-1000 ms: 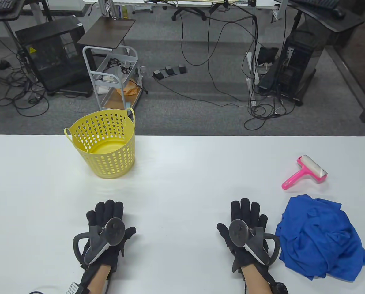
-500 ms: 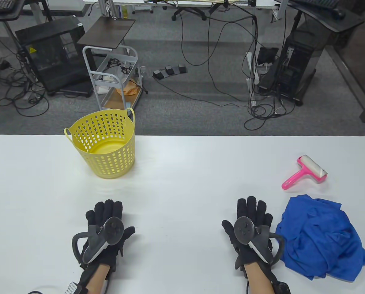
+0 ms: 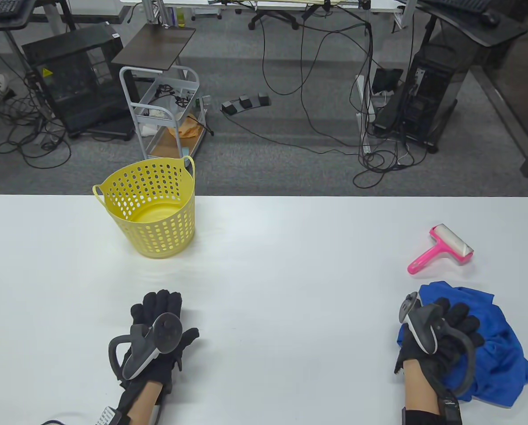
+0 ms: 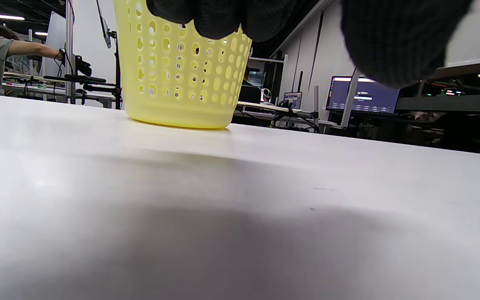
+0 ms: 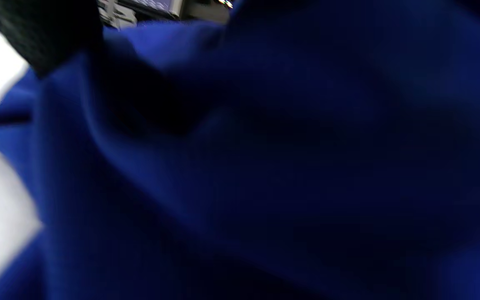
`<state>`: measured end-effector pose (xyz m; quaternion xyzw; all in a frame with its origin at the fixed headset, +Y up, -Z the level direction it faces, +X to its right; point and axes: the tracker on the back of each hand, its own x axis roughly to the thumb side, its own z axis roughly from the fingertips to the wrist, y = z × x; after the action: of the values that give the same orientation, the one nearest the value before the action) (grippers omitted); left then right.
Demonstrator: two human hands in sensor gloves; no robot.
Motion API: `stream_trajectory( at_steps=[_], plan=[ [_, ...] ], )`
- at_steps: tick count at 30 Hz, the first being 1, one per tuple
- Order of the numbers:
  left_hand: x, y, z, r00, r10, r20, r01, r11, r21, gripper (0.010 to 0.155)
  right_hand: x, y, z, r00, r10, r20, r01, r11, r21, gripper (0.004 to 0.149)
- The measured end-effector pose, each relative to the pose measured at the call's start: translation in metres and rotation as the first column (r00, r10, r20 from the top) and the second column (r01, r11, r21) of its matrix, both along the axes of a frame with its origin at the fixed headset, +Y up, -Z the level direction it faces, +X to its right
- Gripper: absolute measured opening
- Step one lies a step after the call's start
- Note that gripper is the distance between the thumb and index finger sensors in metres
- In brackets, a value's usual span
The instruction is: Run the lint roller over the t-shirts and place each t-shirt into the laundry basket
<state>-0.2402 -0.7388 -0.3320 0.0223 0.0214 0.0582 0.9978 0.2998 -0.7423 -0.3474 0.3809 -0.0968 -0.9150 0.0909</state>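
White tabletop (image 3: 290, 248) carries everything, and the left hand (image 3: 157, 327) lies flat on it as it did a second ago, fingers straight and holding nothing. The yellow laundry basket (image 3: 151, 208) stands upright beyond that hand, well apart from it, with nothing inside it that shows.

Blue cloth, the crumpled t-shirt (image 3: 494, 349), sits in a heap at the near right of the table. What has changed is here: the right hand (image 3: 441, 336), which a second ago rested flat on the bare table beside the heap, has swung over and now lies on top of the shirt's left part, its fingers spread across the folds. Whether they have closed on the fabric I cannot tell; the right wrist view is only blurred blue cloth. I judge that work on the shirt has begun, likely to drag or spread it ready for rolling.

Pink-handled, the lint roller (image 3: 443, 248) lies untouched just beyond the shirt, so no rolling has been done yet.

No brand, label or legible writing shows on any of the task's things.
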Motion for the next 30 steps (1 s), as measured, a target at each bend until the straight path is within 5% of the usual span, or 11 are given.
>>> stream_trajectory(
  at_steps=[7, 15, 30],
  plan=[
    [-0.001, 0.0, 0.0, 1.0, -0.004, -0.01, 0.004, 1.0, -0.001, 0.085, 0.002, -0.001, -0.003, 0.996, 0.082, -0.026, -0.081, 0.996, 0.048, 0.041],
    [0.0, 0.003, 0.002, 1.0, 0.012, 0.005, -0.012, 1.0, 0.016, 0.084, 0.006, 0.006, 0.003, 0.999, 0.034, -0.032, -0.029, 0.988, 0.152, 0.042],
    [0.021, 0.012, 0.007, 0.997, -0.001, 0.075, -0.004, 0.998, 0.062, 0.079, -0.009, 0.09, 0.011, 0.953, 0.209, -0.218, -0.085, 0.879, 0.47, 0.043]
  ],
)
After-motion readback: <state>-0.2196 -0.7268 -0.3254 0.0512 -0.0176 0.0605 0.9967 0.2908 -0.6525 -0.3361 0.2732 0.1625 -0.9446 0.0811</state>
